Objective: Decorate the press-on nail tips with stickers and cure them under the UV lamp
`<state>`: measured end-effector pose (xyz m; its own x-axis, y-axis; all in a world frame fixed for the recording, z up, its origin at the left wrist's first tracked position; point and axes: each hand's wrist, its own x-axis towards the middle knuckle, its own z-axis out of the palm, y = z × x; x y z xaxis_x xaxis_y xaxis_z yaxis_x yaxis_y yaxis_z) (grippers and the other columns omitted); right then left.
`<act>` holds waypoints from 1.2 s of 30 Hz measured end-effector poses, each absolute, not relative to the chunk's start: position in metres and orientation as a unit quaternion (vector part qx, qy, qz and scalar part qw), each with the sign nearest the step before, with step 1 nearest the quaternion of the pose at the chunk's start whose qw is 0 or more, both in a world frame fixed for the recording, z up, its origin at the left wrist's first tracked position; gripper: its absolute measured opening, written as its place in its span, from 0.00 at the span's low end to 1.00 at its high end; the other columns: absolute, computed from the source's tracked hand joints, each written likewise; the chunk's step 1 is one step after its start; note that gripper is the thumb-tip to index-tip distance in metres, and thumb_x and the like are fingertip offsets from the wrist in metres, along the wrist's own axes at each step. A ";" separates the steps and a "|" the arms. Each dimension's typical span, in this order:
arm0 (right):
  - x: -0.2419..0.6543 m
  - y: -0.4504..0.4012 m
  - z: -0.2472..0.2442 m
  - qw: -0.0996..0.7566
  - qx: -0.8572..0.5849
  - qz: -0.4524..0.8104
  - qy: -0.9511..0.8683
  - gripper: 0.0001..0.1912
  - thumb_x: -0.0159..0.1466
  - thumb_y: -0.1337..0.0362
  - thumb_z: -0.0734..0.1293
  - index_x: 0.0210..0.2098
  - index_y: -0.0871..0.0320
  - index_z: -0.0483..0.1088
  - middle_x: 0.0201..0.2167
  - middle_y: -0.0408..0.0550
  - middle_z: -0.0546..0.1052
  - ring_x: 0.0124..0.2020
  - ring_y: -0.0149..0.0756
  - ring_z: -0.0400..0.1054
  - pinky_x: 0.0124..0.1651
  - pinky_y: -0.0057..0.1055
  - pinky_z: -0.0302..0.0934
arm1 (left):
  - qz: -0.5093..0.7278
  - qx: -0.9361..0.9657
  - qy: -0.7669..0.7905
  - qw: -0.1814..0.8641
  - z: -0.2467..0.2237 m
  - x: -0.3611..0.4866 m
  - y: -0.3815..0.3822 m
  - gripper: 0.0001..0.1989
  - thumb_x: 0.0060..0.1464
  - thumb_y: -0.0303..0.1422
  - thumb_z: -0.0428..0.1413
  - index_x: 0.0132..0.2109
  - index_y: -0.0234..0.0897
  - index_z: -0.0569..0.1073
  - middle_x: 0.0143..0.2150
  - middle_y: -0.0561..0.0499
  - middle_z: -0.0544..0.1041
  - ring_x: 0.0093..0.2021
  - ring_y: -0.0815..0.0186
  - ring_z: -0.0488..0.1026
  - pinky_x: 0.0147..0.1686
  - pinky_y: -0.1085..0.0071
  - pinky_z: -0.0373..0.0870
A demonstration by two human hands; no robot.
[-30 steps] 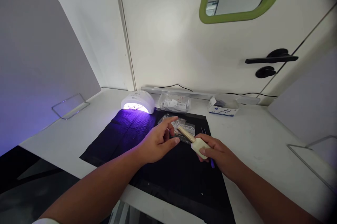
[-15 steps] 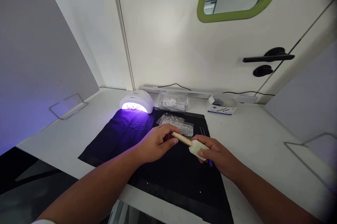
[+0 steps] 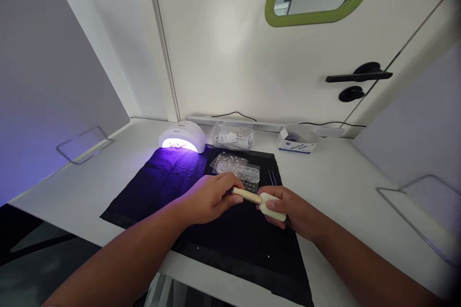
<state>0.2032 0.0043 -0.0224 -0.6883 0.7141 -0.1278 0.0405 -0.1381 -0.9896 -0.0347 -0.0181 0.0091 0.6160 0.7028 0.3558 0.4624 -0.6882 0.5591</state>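
Between my hands is a small bottle, with a pale cream body point(image 3: 274, 206) and a long gold cap point(image 3: 248, 195). My left hand point(image 3: 212, 197) pinches the far end of the cap between thumb and fingers. The cream body is wrapped by the fingers of my right hand point(image 3: 288, 207). Cap and body meet in one line, tilted down to the right, above a black cloth point(image 3: 237, 244). Clear packets and a case of small shiny pieces point(image 3: 248, 172) lie just behind my hands. The tips of tweezers point(image 3: 272, 177) show behind my right hand.
A white lamp point(image 3: 183, 133) glows violet at the cloth's back left. Beside it are a clear box of packets point(image 3: 233, 139) and an open alcohol pads box point(image 3: 297, 143). Wire stands point(image 3: 86, 146) hold panels at both sides.
The view has shifted slightly. The bottle has turned a little in my hands and lies closer to level. My right hand now covers the tweezers' lower end, which showed before.
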 end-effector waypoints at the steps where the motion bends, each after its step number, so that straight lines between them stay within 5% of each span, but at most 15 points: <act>1: 0.203 0.004 -0.021 0.241 -0.309 0.692 -0.607 0.21 0.54 0.46 0.70 0.25 0.59 0.66 0.13 0.37 0.64 0.14 0.23 0.52 0.19 0.25 0.44 | 0.280 0.878 0.332 0.201 0.009 -0.035 -0.018 0.09 0.65 0.38 0.49 0.43 0.37 0.67 0.33 0.54 0.71 0.29 0.70 0.66 0.31 0.73 0.59; 11: 0.199 0.000 -0.015 0.227 -0.344 0.686 -0.599 0.22 0.44 0.51 0.76 0.27 0.59 0.67 0.15 0.34 0.65 0.14 0.22 0.55 0.18 0.24 0.47 | 0.278 0.888 0.319 0.180 0.007 -0.037 -0.015 0.08 0.65 0.37 0.47 0.42 0.37 0.65 0.31 0.56 0.69 0.27 0.71 0.63 0.28 0.73 0.56; 36: 0.200 -0.001 -0.016 0.215 -0.358 0.663 -0.622 0.16 0.49 0.56 0.75 0.27 0.59 0.68 0.17 0.34 0.65 0.16 0.22 0.57 0.21 0.23 0.51 | 0.277 0.891 0.326 0.151 0.007 -0.037 -0.015 0.10 0.66 0.38 0.46 0.41 0.37 0.66 0.27 0.56 0.69 0.25 0.70 0.65 0.26 0.74 0.55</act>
<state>0.2005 -0.0007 -0.0157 -0.6518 0.7295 -0.2074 0.1606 -0.1346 -0.9778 -0.0371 -0.0149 0.0075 0.6339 0.6654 0.3942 0.4979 -0.7411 0.4504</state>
